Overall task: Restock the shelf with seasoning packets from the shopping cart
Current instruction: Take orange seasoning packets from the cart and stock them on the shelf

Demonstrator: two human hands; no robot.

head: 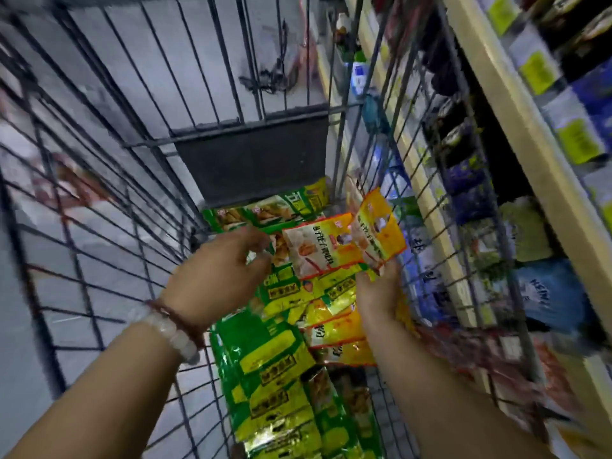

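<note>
Nearest the wearer, inside the wire shopping cart (99,200), lie large green-and-yellow seasoning bags (271,369), stacked along the cart's right side from its near end to its far wall. On top of them, toward the middle of the cart, sit smaller orange-and-yellow seasoning packets (337,329).

Just above that pile, the right hand (377,293) holds a fan of orange packets (351,246) from below, its fingers curled up around their lower edges. The left hand (215,270), with a pale bead bracelet (172,332) and a thin red cord at the wrist, comes in from the cart's left side, and its fingertips pinch the left edge of the fan.

The step in hand appears to be gathering a handful for the shelf. It would go best if the left hand squares the loose packets into one stack, print facing one way, before the lift, since glossy film slides easily and a splayed bunch may shed one into the cart.

Beyond the cart's right wall stands the shelf (516,134), with yellow price tags (536,71) on its upper rail and dark goods behind.

Chinese characters run down the held packets, and black characters sit on yellow panels on the green bags; motion blur leaves none of them legible.
</note>
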